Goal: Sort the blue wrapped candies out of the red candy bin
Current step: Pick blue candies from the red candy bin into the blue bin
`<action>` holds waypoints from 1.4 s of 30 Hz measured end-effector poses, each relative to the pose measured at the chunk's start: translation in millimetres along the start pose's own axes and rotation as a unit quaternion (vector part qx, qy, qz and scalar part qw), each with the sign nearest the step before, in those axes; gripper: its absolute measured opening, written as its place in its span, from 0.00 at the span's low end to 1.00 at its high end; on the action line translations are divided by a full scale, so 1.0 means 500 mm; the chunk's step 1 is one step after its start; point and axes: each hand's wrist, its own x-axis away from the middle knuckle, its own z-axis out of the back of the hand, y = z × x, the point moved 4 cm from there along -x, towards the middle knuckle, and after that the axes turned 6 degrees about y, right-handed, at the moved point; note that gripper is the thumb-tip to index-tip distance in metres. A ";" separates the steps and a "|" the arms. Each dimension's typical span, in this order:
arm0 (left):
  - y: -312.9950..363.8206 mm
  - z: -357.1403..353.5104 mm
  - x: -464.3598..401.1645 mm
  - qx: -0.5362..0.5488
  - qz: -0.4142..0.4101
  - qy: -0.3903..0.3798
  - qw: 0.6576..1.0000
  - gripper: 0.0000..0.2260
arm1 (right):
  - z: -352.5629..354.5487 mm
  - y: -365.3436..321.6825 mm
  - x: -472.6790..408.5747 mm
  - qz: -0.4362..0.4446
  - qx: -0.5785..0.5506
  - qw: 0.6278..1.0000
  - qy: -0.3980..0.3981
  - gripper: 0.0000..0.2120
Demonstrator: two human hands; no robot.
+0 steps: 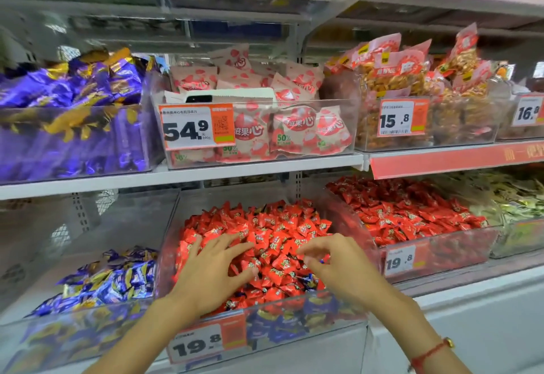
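Observation:
A clear plastic bin [294,329] on the lower shelf holds a heap of red wrapped candies [265,226]. Blue wrapped candies [309,281] show among the red ones near its front, and more press against the front wall. My left hand [217,267] lies spread on the red candies, fingers straight. My right hand [332,258] hovers over the heap with curled fingers, and a small blue bit shows at its fingertips [321,261]. Whether it pinches a candy is unclear.
To the left stands a bin of blue and gold candies [112,282]. A second bin of red candies [412,214] is on the right. The upper shelf carries purple packets [73,93], pink bags [265,120] and orange snack bags [412,79].

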 end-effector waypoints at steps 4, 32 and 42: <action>0.013 0.007 0.024 0.153 0.015 0.026 0.988 0.27 | -0.006 -0.004 -0.033 -0.060 0.116 0.989 -0.073 0.12; 0.078 0.066 0.060 0.389 -0.017 0.219 0.895 0.24 | -0.002 -0.071 -0.031 -0.170 -0.342 0.923 -0.048 0.09; 0.034 0.071 0.073 0.376 0.103 0.171 0.905 0.14 | -0.010 0.057 -0.081 -0.107 0.197 0.974 0.022 0.04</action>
